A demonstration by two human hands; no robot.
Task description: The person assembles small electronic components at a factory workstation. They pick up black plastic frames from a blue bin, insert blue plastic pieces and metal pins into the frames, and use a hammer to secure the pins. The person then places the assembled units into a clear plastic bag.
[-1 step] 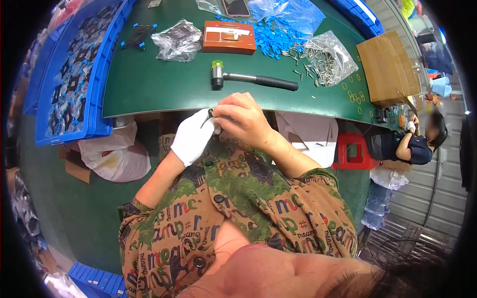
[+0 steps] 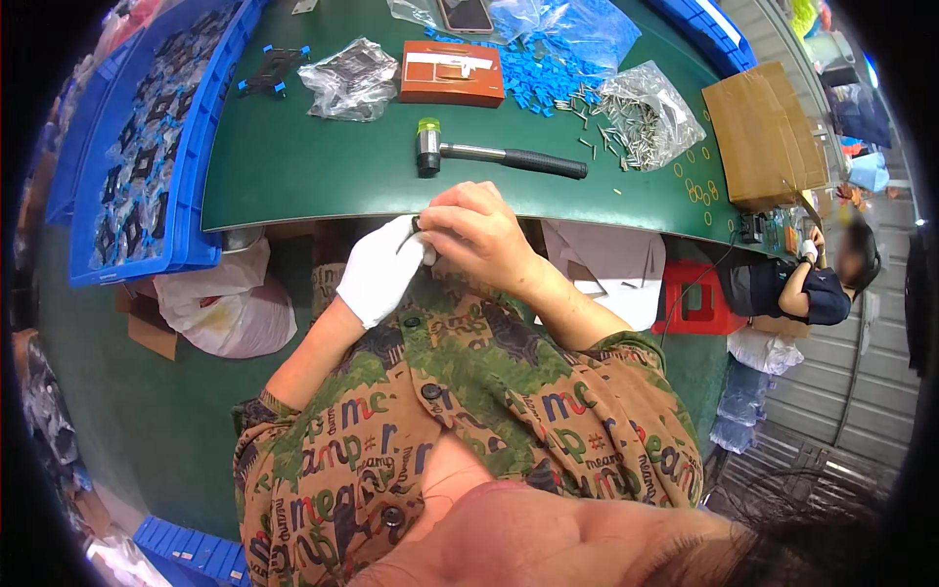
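Note:
In a white glove, my left hand (image 2: 380, 270) is closed, its fingertips brought together at the table's front edge. My bare right hand (image 2: 477, 237) meets it there, fingers curled and pinching. Between the two sets of fingertips a small black part (image 2: 416, 224) shows; most of it is hidden, so its kind cannot be told. Just beyond my hands, a mallet (image 2: 499, 157) with a black grip and a yellow-green and black head lies on the green table (image 2: 323, 181).
Behind the mallet sit a red-brown box (image 2: 451, 90), a clear-wrapped part (image 2: 350, 83), a black frame with blue corners (image 2: 273, 72), blue clips (image 2: 538, 78) and bagged metal pins (image 2: 641, 122). A blue crate (image 2: 191, 147) stands left, a carton (image 2: 763, 137) right. Another person (image 2: 817, 279) sits far right.

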